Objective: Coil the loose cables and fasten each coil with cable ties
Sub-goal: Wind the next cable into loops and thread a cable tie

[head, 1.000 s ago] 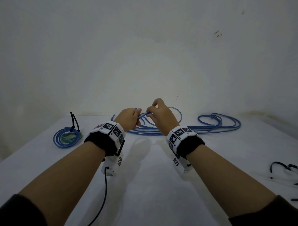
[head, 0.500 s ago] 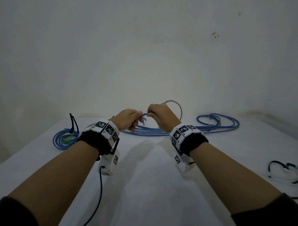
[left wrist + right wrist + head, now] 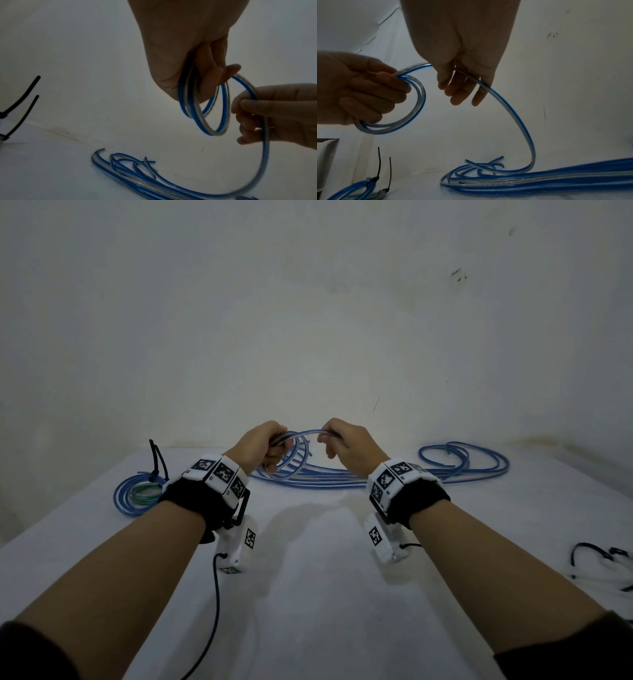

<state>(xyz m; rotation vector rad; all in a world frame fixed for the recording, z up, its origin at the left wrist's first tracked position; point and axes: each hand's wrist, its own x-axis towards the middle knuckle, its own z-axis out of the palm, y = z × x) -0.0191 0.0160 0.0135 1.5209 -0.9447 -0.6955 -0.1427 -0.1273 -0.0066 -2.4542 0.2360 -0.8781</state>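
Observation:
My left hand [image 3: 265, 448] grips a small coil [image 3: 204, 115] of blue-and-clear cable, a few loops wide [image 3: 412, 108]. My right hand [image 3: 342, 441] pinches the same cable [image 3: 510, 106] a short way along. From there the cable drops in an arc to the loose cables [image 3: 329, 477] lying on the white table [image 3: 308, 594] under both hands. More loose loops [image 3: 472, 463] lie at the back right. Both hands are raised above the table.
A finished blue coil [image 3: 137, 493] bound with black cable ties [image 3: 157, 457] lies at the back left. Spare black ties [image 3: 603, 556] lie near the table's right edge. A white wall [image 3: 308, 337] stands right behind the table.
Both hands have drawn apart, the left to the left and the right to the right, stretching an arc of cable between them. The coil in the left hand has gained a loop.

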